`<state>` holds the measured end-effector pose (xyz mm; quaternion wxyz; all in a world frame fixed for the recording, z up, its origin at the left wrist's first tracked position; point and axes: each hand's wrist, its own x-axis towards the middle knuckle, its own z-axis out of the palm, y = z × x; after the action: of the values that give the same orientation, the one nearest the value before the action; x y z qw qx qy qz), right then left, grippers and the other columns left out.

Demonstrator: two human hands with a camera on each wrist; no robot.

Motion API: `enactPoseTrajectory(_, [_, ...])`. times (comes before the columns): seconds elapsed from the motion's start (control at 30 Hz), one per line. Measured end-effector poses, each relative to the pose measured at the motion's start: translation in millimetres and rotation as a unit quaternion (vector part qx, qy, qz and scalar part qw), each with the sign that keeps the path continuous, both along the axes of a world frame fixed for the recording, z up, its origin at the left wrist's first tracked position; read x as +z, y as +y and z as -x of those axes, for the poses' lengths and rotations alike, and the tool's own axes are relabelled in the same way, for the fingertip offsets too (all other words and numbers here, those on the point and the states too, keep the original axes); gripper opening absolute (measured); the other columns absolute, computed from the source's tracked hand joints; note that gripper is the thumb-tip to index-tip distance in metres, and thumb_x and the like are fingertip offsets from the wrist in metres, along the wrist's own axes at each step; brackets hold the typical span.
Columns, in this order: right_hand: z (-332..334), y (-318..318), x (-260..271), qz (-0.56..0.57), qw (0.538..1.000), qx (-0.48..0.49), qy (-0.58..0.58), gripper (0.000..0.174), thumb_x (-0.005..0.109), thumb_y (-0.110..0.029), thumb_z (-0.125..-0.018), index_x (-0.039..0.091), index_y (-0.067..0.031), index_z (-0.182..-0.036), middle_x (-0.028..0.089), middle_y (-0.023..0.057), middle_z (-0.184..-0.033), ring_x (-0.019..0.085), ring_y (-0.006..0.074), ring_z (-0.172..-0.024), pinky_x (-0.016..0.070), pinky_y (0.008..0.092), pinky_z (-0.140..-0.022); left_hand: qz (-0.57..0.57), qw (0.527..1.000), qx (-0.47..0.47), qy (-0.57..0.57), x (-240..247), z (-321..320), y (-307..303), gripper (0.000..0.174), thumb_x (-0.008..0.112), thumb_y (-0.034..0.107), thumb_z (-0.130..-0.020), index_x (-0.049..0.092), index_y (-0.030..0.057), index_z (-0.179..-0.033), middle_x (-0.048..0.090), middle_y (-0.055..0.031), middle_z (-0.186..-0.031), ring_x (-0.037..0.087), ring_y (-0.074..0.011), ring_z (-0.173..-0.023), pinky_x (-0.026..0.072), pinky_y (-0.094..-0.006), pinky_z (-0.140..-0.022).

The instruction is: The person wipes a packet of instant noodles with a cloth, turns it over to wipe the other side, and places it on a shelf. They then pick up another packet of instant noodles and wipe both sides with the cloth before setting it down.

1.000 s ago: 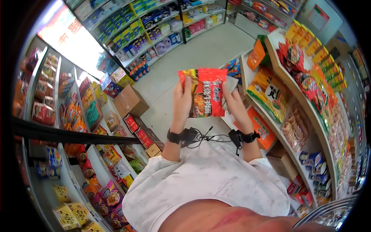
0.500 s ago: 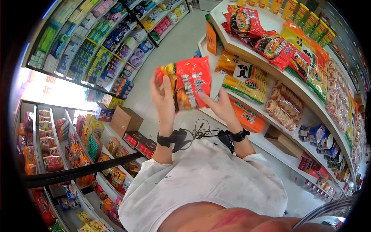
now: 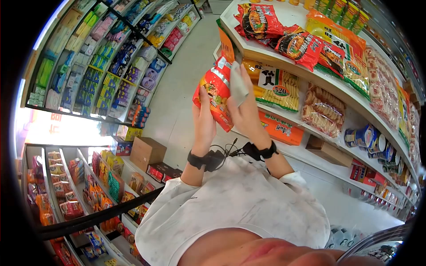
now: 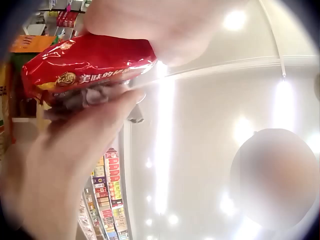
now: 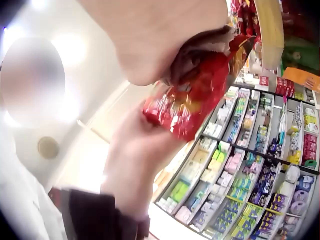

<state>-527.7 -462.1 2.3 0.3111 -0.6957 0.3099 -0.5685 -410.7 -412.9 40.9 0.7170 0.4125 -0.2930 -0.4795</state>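
A red packet of instant noodles [image 3: 217, 82] is held up in front of the chest, tilted and seen partly edge-on. My left hand [image 3: 204, 122] grips its left side, thumb on the printed front. A grey cloth [image 3: 238, 84] is in my right hand [image 3: 246, 117], against the packet's right side. In the left wrist view the cloth [image 4: 95, 96] lies along the underside of the packet [image 4: 95, 57]. From the right wrist, the bunched cloth [image 5: 192, 57] shows between the right hand [image 5: 160, 37] and the shiny packet [image 5: 200, 97].
To the right, a curved white shelf [image 3: 284, 62] carries more red noodle packets [image 3: 298, 46], large bags of rice crackers [image 3: 277, 86] and blue tubs [image 3: 358, 136]. Snack racks [image 3: 88, 177] stand at the left. A cardboard box [image 3: 146, 152] sits near them, with tall shelves [image 3: 111, 57] beyond.
The packet has turned from its front facing up to nearly edge-on. The right hand has moved in against it, with the cloth. The view has swung toward the right-hand shelf.
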Motion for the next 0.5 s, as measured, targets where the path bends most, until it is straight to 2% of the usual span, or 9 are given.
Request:
enactPoseTrajectory(0.03, [2.5, -5.1, 2.6, -0.027, 0.999, 0.005, -0.028, 0.061, 0.057, -0.032, -0.097, 0.041, 0.0056, -0.142, 0.037, 0.0303, -0.148, 0.035, 0.0407, -0.140, 0.0254, 0.0434, -0.116, 0.012, 1.000, -0.009, 0.004, -0.8, -3.0, 0.0, 0.046, 0.045, 0.041, -0.105, 0.046, 0.0044, -0.134, 0.059, -0.0083, -0.127, 0.061, -0.0144, -0.113, 0.0518, -0.0324, -0.093])
enactPoseTrajectory(0.1, [15.5, 0.8, 17.1, -0.238, 0.970, 0.052, 0.009, 0.052, 0.061, -0.035, -0.097, 0.055, 0.0085, -0.124, 0.063, 0.0197, -0.115, 0.060, 0.0251, -0.106, 0.0452, 0.0360, -0.092, 0.022, 0.999, -0.008, 0.036, 4.2, -16.0, 1.3, 0.046, 0.046, 0.040, -0.105, 0.047, 0.0040, -0.134, 0.060, -0.0094, -0.128, 0.063, -0.0174, -0.112, 0.0529, -0.0344, -0.094])
enactPoseTrajectory(0.17, [27.4, 9.1, 55.6, -0.404, 0.904, 0.122, 0.070, 0.047, 0.064, -0.036, -0.096, 0.061, 0.0063, -0.116, 0.069, 0.0105, -0.097, 0.062, 0.0145, -0.086, 0.0495, 0.0305, -0.077, 0.039, 0.994, -0.013, 0.101, 14.1, -34.4, 5.6, 0.045, 0.047, 0.039, -0.105, 0.048, 0.0040, -0.133, 0.060, -0.0102, -0.129, 0.065, -0.0191, -0.111, 0.0537, -0.0354, -0.094])
enactPoseTrajectory(0.2, [17.3, 8.2, 18.0, -0.357, 0.925, 0.127, -0.003, 0.042, 0.067, -0.038, -0.095, 0.065, 0.0025, -0.106, 0.066, 0.0006, -0.082, 0.053, 0.0052, -0.071, 0.0453, 0.0240, -0.062, 0.032, 0.992, -0.008, 0.126, 17.4, -45.0, 6.2, 0.044, 0.047, 0.039, -0.105, 0.049, 0.0041, -0.131, 0.061, -0.0108, -0.130, 0.065, -0.0204, -0.112, 0.0547, -0.0364, -0.093])
enactPoseTrajectory(0.33, [-15.2, 27.6, 26.5, -0.278, 0.957, 0.071, -0.041, 0.035, 0.066, -0.034, -0.096, 0.066, 0.0007, -0.097, 0.062, 0.0000, -0.077, 0.052, 0.0050, -0.067, 0.0424, 0.0249, -0.057, 0.003, 0.992, -0.001, 0.130, 14.6, -75.4, 8.2, 0.046, 0.045, 0.042, -0.105, 0.050, 0.0044, -0.130, 0.062, -0.0094, -0.129, 0.066, -0.0192, -0.110, 0.0548, -0.0366, -0.092])
enactPoseTrajectory(0.43, [-27.1, 20.2, 18.0, -0.244, 0.969, 0.008, -0.046, 0.033, 0.065, -0.031, -0.097, 0.066, 0.0005, -0.089, 0.061, -0.0016, -0.071, 0.050, 0.0050, -0.062, 0.0401, 0.0262, -0.053, 0.017, 0.991, -0.049, 0.127, 8.3, -91.9, 5.2, 0.046, 0.044, 0.042, -0.105, 0.050, 0.0047, -0.131, 0.062, -0.0091, -0.129, 0.064, -0.0169, -0.112, 0.0529, -0.0370, -0.095])
enactPoseTrajectory(0.5, [-24.8, 18.2, 30.2, -0.207, 0.977, -0.028, -0.039, 0.032, 0.065, -0.029, -0.097, 0.066, 0.0004, -0.086, 0.060, -0.0027, -0.068, 0.050, 0.0055, -0.059, 0.0395, 0.0272, -0.052, -0.007, 0.996, -0.077, 0.049, -1.4, -103.7, 5.3, 0.052, 0.047, 0.046, -0.103, 0.048, 0.0037, -0.132, 0.060, -0.0116, -0.131, 0.062, -0.0220, -0.115, 0.0496, -0.0407, -0.099])
